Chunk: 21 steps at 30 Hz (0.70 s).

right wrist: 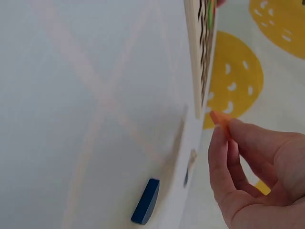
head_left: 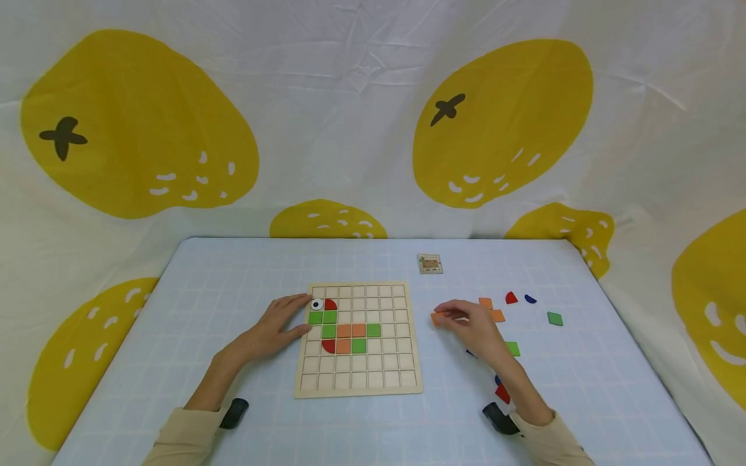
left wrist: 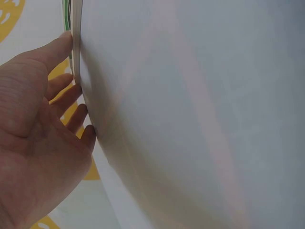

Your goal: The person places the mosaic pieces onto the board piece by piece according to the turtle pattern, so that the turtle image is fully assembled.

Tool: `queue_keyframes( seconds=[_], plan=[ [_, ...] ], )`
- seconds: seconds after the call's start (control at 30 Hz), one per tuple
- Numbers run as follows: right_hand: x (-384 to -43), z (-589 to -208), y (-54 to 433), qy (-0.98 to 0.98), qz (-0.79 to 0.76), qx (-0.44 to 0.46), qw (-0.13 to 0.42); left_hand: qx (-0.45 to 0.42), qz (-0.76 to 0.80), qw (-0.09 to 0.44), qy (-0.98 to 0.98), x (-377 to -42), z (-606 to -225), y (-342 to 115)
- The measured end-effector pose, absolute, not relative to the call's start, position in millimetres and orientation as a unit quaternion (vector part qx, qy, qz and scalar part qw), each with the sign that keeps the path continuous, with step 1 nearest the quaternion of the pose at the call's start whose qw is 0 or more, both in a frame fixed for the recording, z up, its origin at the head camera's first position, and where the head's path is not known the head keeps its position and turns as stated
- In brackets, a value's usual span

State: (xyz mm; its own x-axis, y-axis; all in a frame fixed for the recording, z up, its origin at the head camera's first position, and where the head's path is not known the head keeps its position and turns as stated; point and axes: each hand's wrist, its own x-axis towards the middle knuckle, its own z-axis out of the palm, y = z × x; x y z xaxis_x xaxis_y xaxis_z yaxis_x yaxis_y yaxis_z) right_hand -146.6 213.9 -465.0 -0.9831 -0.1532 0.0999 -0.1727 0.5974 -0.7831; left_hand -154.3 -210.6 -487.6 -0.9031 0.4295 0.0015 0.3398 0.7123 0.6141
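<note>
Filling the background, a white cloth [head_left: 326, 129] printed with large yellow fruit hangs behind a pale checked table [head_left: 146, 362]. On the table we see a wooden grid board [head_left: 390, 362]. The left hand [head_left: 269, 332] touches its left edge with thumb and fingertips, thumb spread from the fingers. The right hand [head_left: 472, 327], narrowed to a pinch, holds an orange piece [head_left: 437, 319] between thumb and fingers, right of the board and apart from it. Dark wrist devices [head_left: 234, 413] sit by both cuffs. Beyond the board's far right corner lies a small card [head_left: 430, 263] with a printed picture; any lettering is too small for us to read. Scattered loose pieces [head_left: 555, 319] lie on the right. On the board we count five green squares [head_left: 329, 331], three orange squares [head_left: 344, 346], two rounded red pieces [head_left: 329, 346] and one white eye piece [head_left: 316, 304].
</note>
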Motion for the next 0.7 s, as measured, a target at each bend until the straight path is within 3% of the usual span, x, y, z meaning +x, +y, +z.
queue_keyframes(
  seconds=[0.7],
  plan=[
    [-152,-468,151,-0.861,0.483,0.149,-0.062,0.209,0.322,0.074,0.92,-154,-484,-210]
  ],
)
